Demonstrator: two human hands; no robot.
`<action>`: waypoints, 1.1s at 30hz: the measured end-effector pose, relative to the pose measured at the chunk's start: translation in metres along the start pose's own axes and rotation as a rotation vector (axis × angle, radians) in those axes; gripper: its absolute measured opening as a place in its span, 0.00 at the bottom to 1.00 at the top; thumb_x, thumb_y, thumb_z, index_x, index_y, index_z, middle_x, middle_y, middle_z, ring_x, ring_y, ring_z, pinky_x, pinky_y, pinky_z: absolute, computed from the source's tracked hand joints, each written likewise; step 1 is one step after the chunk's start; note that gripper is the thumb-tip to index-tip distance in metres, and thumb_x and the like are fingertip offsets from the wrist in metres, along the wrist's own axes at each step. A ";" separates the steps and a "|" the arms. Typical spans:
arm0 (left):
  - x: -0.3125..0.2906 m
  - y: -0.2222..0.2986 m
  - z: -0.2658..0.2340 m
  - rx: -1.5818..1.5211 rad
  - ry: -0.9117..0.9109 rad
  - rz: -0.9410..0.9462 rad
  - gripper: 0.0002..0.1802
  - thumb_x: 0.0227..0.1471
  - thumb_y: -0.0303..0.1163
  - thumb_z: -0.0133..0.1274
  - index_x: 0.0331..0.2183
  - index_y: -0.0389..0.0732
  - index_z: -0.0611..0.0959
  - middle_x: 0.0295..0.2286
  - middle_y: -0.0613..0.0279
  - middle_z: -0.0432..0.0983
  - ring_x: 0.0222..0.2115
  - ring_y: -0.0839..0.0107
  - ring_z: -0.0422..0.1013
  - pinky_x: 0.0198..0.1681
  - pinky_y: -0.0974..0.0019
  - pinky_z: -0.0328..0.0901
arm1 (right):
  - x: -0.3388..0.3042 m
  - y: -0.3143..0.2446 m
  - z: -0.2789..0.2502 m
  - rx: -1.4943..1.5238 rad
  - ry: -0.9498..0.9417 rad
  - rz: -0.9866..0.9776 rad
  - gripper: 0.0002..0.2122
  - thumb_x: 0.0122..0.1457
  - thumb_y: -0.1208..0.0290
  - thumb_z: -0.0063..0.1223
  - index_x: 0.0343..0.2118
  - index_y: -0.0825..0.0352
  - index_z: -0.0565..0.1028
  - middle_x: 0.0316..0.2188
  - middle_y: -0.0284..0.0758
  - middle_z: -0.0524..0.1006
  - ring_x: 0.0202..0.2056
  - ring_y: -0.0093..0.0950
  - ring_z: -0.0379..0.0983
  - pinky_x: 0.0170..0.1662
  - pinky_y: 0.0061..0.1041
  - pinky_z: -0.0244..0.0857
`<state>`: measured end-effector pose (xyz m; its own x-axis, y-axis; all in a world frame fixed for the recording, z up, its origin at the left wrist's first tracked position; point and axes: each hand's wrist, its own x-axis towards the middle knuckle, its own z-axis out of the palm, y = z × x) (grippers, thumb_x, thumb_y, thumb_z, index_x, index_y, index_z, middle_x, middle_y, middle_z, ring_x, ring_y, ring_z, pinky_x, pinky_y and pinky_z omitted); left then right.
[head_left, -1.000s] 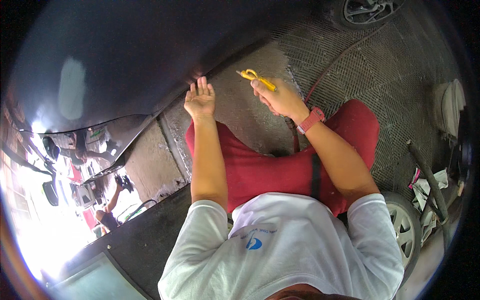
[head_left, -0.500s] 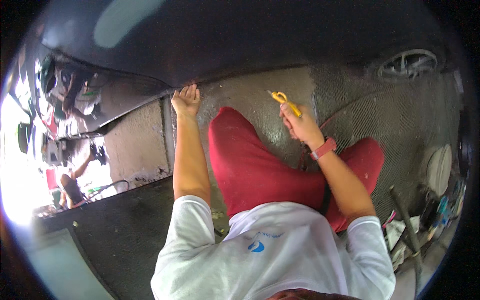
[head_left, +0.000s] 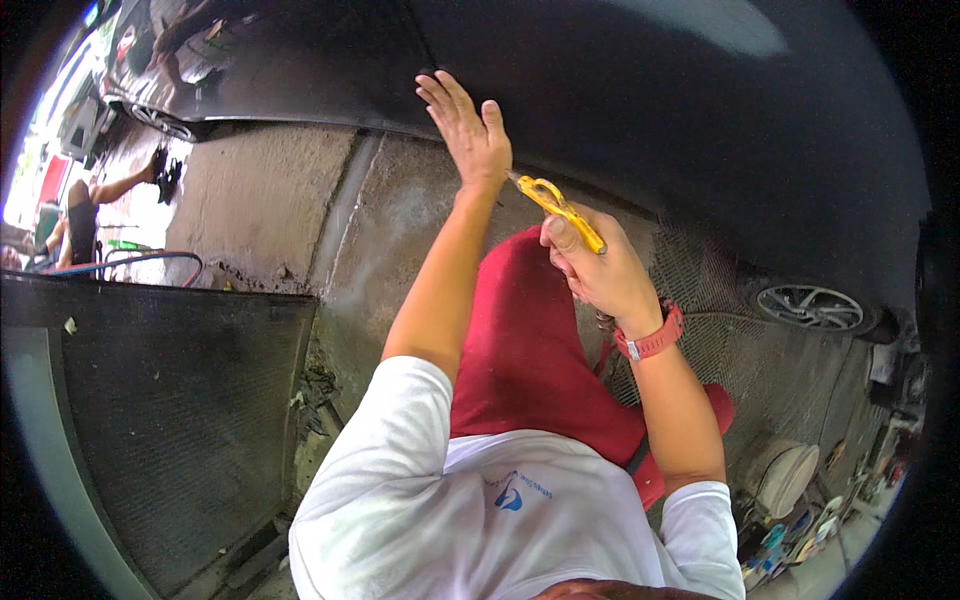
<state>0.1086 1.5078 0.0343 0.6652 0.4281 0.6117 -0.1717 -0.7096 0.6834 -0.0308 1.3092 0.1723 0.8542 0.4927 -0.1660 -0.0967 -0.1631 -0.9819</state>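
Observation:
A dark car body (head_left: pixel 640 110) stretches across the far side, with a panel seam near my left fingertips. My left hand (head_left: pixel 470 135) is open and raised against this panel, fingers extended and thumb apart; whether it touches the surface I cannot tell. In my right hand (head_left: pixel 600 260) is a yellow tool (head_left: pixel 555 205) with a loop on its side and a short pointed tip. The fingers close round its rear end, and the tip points up and left, close by my left wrist. Its exact kind is not clear.
A car wheel (head_left: pixel 815 307) stands at the right. A dark panel with a pale frame (head_left: pixel 180 430) lies at lower left. At far left a person's bent leg (head_left: pixel 125 188) shows. A round pale object (head_left: pixel 785 480) and mixed clutter are at lower right.
My view has turned and shifted. My left hand has moved higher over the car panel with its fingers more stretched out. The yellow tool, still in my right hand, is now closer to my left wrist.

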 end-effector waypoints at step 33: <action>-0.068 -0.049 0.032 -1.188 -0.317 -1.011 0.61 0.60 0.81 0.22 0.75 0.42 0.44 0.76 0.54 0.34 0.76 0.56 0.28 0.76 0.52 0.30 | -0.001 -0.017 0.009 -0.188 0.052 -0.013 0.24 0.69 0.43 0.56 0.34 0.65 0.77 0.20 0.23 0.69 0.19 0.15 0.62 0.22 0.23 0.58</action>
<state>0.0947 1.4953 -0.0538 0.9435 0.1953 -0.2677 0.0717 0.6683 0.7404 -0.0346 1.3188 0.1879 0.8803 0.4520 -0.1441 0.0072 -0.3163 -0.9486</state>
